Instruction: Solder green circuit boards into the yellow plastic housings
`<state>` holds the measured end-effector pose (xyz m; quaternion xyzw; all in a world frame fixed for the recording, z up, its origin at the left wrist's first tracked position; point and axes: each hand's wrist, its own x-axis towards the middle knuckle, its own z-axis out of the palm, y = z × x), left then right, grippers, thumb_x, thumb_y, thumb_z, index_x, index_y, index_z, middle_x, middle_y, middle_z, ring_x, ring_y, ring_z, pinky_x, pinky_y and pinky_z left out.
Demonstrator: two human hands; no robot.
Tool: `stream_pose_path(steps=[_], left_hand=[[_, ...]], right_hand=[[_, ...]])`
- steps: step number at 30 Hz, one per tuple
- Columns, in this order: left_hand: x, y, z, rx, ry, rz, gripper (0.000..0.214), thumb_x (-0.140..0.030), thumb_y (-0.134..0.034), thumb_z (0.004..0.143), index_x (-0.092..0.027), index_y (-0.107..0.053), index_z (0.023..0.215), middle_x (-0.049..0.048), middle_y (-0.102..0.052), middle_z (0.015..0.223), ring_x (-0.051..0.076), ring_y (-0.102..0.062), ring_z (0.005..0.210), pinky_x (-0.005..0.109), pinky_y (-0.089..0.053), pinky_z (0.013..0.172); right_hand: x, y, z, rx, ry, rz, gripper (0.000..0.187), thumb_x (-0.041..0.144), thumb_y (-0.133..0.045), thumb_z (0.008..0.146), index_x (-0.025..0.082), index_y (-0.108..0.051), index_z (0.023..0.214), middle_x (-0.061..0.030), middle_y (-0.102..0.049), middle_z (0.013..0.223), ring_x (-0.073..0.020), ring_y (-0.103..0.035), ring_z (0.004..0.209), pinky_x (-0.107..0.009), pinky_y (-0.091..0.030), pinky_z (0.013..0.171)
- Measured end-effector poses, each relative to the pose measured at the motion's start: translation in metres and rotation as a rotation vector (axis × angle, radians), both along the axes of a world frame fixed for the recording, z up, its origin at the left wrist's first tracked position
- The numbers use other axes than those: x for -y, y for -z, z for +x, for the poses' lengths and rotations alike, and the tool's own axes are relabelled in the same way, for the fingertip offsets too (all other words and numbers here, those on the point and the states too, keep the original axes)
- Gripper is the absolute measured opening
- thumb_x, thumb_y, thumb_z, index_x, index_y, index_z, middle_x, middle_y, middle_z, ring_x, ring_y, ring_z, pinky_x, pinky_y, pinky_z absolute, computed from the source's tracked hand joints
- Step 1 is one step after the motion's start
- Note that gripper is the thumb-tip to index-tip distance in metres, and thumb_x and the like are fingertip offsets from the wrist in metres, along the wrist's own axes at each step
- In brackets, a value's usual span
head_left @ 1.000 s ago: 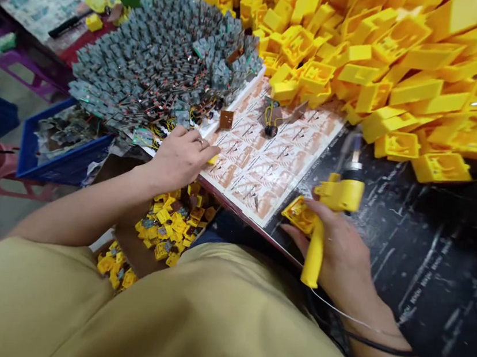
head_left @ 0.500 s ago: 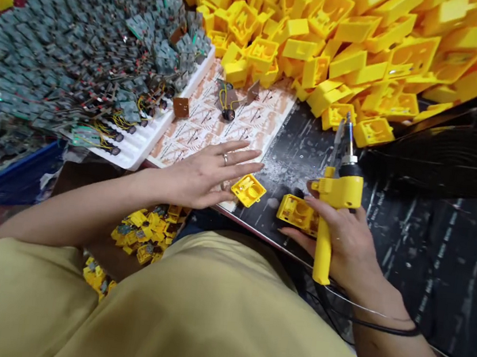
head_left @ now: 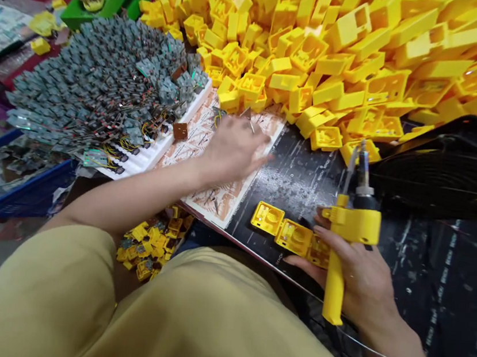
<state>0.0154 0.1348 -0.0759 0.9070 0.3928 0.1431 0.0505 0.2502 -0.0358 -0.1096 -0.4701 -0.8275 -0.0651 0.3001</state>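
Note:
My right hand (head_left: 360, 280) is wrapped round a yellow soldering gun (head_left: 338, 272), its metal tip pointing away from me. The thumb and fingers of that hand also reach round a row of small open yellow plastic cases at the bench edge. One case (head_left: 267, 217) is at the left end of the row, with another case (head_left: 294, 237) against it; a third is partly covered by the hand. My left hand (head_left: 237, 149), blurred, is over the patterned sheet (head_left: 218, 202). Its visible fingers are apart, over a small circuit board with yellow wires (head_left: 218, 119) that it mostly hides.
A big heap of yellow cases (head_left: 306, 53) fills the back. Left stands a white foam tray (head_left: 154, 154) packed with circuit boards (head_left: 103, 75). A brown board piece (head_left: 180, 131) lies near its edge. A blue crate (head_left: 15, 191) is lower left, and a black coiled object (head_left: 441, 160) lies right.
My left hand has moved away from the bench edge to the wired board. The case it was beside now sits against the row at my right hand. The view has shifted.

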Motion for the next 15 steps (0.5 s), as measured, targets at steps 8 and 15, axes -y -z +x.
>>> stream_pose_path(steps=[8, 15], left_hand=[[-0.075, -0.016, -0.032, 0.101, -0.191, -0.084, 0.019, -0.034, -0.064, 0.081, -0.018, -0.071, 0.088, 0.0078, -0.07, 0.088, 0.023, -0.064, 0.087, 0.04, -0.049, 0.081], [0.008, -0.022, -0.091, 0.043, 0.255, -0.578, 0.029, -0.019, -0.047, 0.085, -0.02, -0.069, 0.104, 0.0034, -0.074, 0.098, 0.013, -0.069, 0.087, 0.027, -0.053, 0.08]], right_hand=[[0.005, 0.003, 0.002, -0.075, 0.075, 0.053, 0.067, 0.032, -0.081, 0.075, 0.015, -0.052, 0.133, -0.0066, -0.072, 0.094, -0.016, -0.066, 0.066, -0.029, -0.052, 0.062], [0.01, -0.005, -0.01, -0.153, 0.093, -0.077, 0.076, 0.02, -0.08, 0.077, 0.021, -0.042, 0.143, -0.0083, -0.069, 0.112, -0.0206, -0.07, 0.09, -0.029, -0.056, 0.072]])
